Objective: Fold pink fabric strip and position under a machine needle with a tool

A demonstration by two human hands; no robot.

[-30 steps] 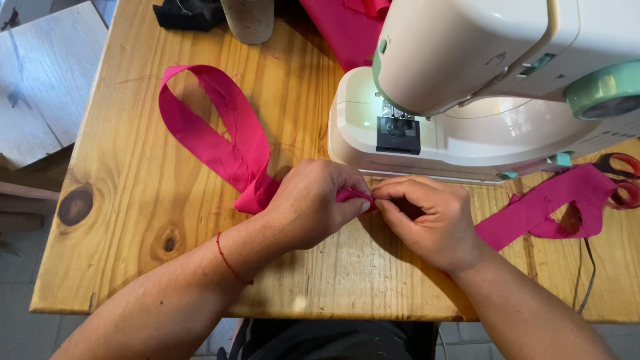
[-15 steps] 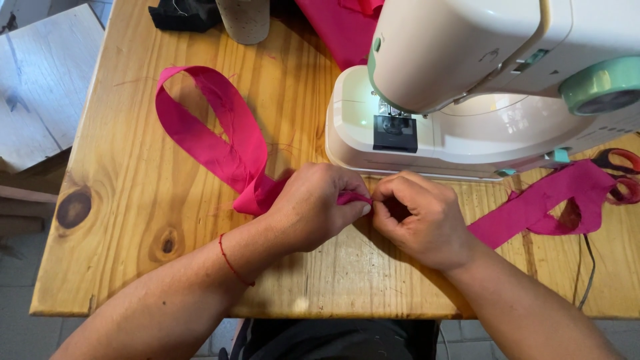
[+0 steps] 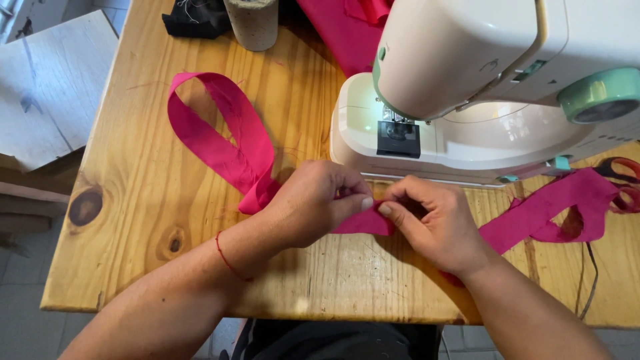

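1. our left hand (image 3: 313, 203) and right hand (image 3: 433, 223) meet just in front of the machine (image 3: 480, 100), fingertips closed narrow on a fold of the pink strip (image 3: 220, 143); both pinch it at the same spot, thumbs nearly touching
2. the strip lies on the table (image 3: 133, 220): one end loops out to the left, the other runs right under our right wrist toward the scissors (image 3: 623, 180)
3. we judge the work early: the fold is held but not yet under the needle (image 3: 393, 120), and no seam shows on either length, so the stitching looks left to do
4. room: the machine base sits just beyond our knuckles, and the table's near edge is close behind our wrists
5. bare wood to the left of the loop; a cone (image 3: 253, 23) and dark cloth (image 3: 190, 17) stand well back
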